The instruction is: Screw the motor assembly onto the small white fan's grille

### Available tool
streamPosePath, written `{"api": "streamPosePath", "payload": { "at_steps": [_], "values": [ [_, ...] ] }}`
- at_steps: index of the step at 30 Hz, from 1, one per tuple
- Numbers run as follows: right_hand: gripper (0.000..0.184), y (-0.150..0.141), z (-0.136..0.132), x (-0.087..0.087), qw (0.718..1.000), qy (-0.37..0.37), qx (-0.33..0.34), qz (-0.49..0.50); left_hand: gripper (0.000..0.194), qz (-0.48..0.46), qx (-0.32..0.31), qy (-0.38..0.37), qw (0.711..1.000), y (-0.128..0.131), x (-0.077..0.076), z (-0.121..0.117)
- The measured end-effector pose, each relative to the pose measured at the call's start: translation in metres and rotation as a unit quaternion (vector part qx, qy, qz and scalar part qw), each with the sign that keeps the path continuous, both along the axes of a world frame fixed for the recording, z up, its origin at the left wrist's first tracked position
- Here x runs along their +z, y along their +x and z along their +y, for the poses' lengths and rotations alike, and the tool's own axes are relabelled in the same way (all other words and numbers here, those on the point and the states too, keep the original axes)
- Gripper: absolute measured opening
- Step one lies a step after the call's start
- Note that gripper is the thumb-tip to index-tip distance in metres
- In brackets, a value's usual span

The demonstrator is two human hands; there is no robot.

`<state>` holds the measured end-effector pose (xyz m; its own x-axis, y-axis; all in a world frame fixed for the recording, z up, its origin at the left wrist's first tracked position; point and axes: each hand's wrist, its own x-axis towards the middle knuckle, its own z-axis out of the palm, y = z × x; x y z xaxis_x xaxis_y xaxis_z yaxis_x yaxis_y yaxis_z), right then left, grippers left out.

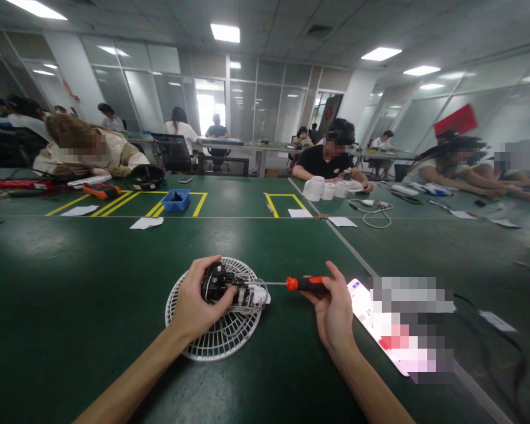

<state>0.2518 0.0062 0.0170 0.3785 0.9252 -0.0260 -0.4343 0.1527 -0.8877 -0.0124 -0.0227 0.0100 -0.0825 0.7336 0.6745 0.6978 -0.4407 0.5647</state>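
Note:
A white round fan grille lies flat on the green table in front of me. On its middle sits a black fan motor with white wires. My left hand is closed around the motor. My right hand grips the orange and black handle of a screwdriver. The thin metal shaft points left, and its tip meets the motor.
A lit phone lies just right of my right hand. Further back are a blue bin, paper slips, yellow floor-tape marks, white tape rolls and a white cable. Several people sit at the far tables.

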Motion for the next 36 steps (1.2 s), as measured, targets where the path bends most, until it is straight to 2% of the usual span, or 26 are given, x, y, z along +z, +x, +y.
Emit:
{"api": "streamPosePath", "payload": {
  "at_steps": [2,5,9,13,19,23,29,33,36],
  "values": [
    [0.067,-0.0013,-0.0005,0.0006,1.0,-0.013,0.001,-0.018,0.052,-0.001,0.003,-0.003,1.0,0.0003,-0.0003,0.0003],
    [0.059,-0.0021,-0.002,0.0004,0.998,-0.03,0.033,-0.04,0.051,0.002,0.002,-0.005,1.0,0.0007,-0.0004,0.0005],
    [0.043,0.0014,-0.0042,0.0019,0.997,0.026,0.069,0.006,0.051,0.001,0.004,-0.001,1.0,0.0009,-0.0005,0.0007],
    [0.055,0.0056,-0.0035,0.006,0.992,0.028,0.115,0.037,0.05,0.005,0.004,0.005,1.0,0.0011,-0.0002,0.0007],
    [0.055,-0.0005,-0.0018,0.0036,0.998,0.001,0.043,-0.049,0.049,0.009,0.002,0.005,1.0,0.0019,0.0007,0.0002],
    [0.054,-0.0007,-0.0022,0.0046,0.995,-0.029,0.054,-0.085,0.05,0.01,0.003,0.006,1.0,0.0007,-0.0001,-0.0007],
    [0.041,0.0028,-0.0048,0.0082,0.998,0.008,0.068,0.008,0.05,0.016,0.001,-0.001,1.0,-0.0001,0.0012,-0.0005],
    [0.042,0.0023,-0.005,0.0034,0.997,-0.028,0.049,-0.046,0.047,0.014,0.001,0.003,1.0,0.0005,0.0028,-0.0005],
    [0.048,0.003,-0.0047,0.0006,0.993,-0.056,0.061,-0.086,0.045,0.012,0.001,0.006,1.0,0.0001,0.0026,-0.0004]
  ]
}}
